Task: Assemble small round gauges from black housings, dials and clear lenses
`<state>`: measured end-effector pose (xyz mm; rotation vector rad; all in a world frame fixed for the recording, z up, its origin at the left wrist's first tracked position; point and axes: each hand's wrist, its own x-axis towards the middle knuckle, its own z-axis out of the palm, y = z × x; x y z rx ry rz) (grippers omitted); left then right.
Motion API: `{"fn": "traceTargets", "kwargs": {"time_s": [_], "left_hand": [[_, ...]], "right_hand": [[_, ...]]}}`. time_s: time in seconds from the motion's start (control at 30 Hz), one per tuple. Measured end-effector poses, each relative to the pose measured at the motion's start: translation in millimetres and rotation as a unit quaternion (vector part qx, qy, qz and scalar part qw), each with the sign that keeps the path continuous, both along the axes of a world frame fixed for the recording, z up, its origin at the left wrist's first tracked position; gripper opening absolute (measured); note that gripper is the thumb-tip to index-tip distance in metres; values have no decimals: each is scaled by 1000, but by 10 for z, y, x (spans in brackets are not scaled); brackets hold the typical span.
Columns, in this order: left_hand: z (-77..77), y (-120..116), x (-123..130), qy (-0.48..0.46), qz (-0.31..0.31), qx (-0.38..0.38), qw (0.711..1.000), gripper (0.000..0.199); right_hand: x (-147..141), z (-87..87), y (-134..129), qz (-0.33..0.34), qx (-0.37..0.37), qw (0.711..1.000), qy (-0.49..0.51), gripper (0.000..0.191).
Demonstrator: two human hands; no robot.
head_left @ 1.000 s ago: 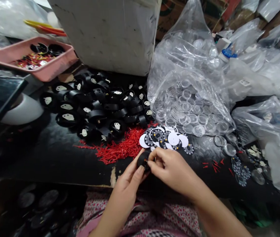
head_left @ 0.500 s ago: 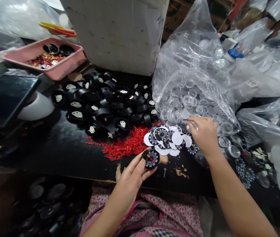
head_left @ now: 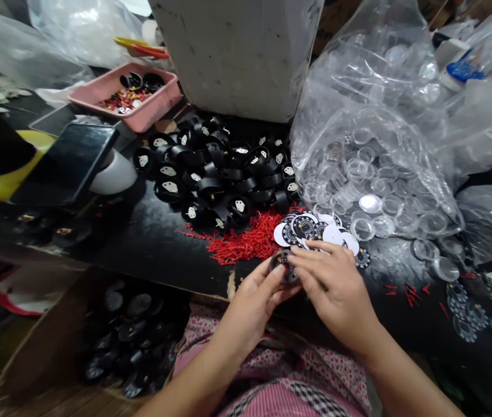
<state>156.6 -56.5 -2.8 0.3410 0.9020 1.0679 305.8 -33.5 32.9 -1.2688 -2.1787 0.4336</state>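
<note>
My left hand [head_left: 252, 301] is closed around a small black round dial gauge [head_left: 284, 267] with a red pointer, held face up over the table's front edge. My right hand [head_left: 337, 284] is at the gauge's right rim, fingertips pressing on what looks like a clear cover over its face; the fingers partly hide it. Just beyond lie printed dial discs [head_left: 305, 225], some showing their white backs. A heap of red pointers [head_left: 252, 238] lies left of them. Behind are many black round housings [head_left: 211, 171] with pale metal plates.
An open plastic bag [head_left: 371, 133] spills clear round covers [head_left: 361, 229] at the right. A pink tray [head_left: 153, 107] of small parts stands back left, near a phone-like dark panel [head_left: 70, 165]. A large pale box [head_left: 237, 58] blocks the rear. Below left, a carton holds black gauges [head_left: 128, 330].
My right hand has come from the clear covers at the bag's mouth to the gauge in my left hand. The gauge's face now looks greyer and glassier. The view has shifted left.
</note>
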Motion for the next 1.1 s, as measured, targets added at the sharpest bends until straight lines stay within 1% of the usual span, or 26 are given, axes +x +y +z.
{"fn": "traceTargets", "kwargs": {"time_s": [0.07,0.13,0.17,0.23,0.33,0.43,0.5,0.53,0.6,0.63,0.67,0.7,0.73,0.77,0.8,0.83,0.87,0.9,0.93,0.97,1.03,1.07,1.1], "left_hand": [[-12,-43,10,71,-24,46,996,36],[-17,-89,8,144,-52,99,983,43],[-21,-109,2,176,-66,125,974,44],[-37,-131,-5,219,-88,173,956,44],[-57,-106,17,234,-100,201,946,44],[-30,-91,24,218,-93,182,954,43],[-15,-177,-72,219,-93,147,960,41],[-28,-265,-173,229,-91,125,961,40],[-107,-515,-483,282,-70,71,954,39],[-164,-658,-681,327,-35,42,943,38],[-220,-792,-890,386,0,9,922,37],[-263,-904,-1093,456,25,-12,890,37],[-285,-980,-1269,531,38,-10,847,35],[-283,-1008,-1404,601,46,11,798,35],[-256,-984,-1486,655,52,44,753,36],[-210,-904,-1514,690,55,86,716,38],[-154,-774,-1495,707,52,133,692,41],[-94,-602,-1444,711,48,182,677,43],[-39,-403,-1377,710,33,226,666,45],[6,-191,-1308,716,25,268,644,47],[54,205,-1208,739,2,319,593,54],[55,363,-1185,745,-14,333,578,55],[47,485,-1177,747,-26,340,570,55]], "right_hand": [[-12,15,57,-44,-52,997,33,23],[-52,9,103,-66,-76,995,12,35],[-75,-5,117,-66,-72,995,-5,40],[-118,-51,130,-65,-55,996,-24,43],[-152,-124,124,-70,-39,997,-5,41],[-154,-134,116,-74,-62,995,31,42],[-137,-99,117,-39,-116,991,59,43],[-122,-77,120,-14,-147,987,70,41],[-85,-46,124,21,-191,978,80,34],[-70,-42,126,21,-201,976,81,31],[-62,-48,126,14,-205,975,79,28],[-67,-60,126,5,-209,975,75,26],[-85,-74,124,3,-214,974,74,25],[-117,-86,122,11,-220,973,73,24],[-159,-91,120,29,-226,971,72,23],[-205,-87,118,51,-229,970,70,21],[-248,-75,116,73,-228,969,66,20],[-282,-56,113,90,-224,968,60,19],[-301,-34,108,99,-220,969,53,19],[-303,-14,101,100,-215,970,46,19],[-258,9,78,88,-210,973,34,20],[-220,8,63,79,-210,974,30,22],[-181,-2,46,71,-212,974,27,23]]}}
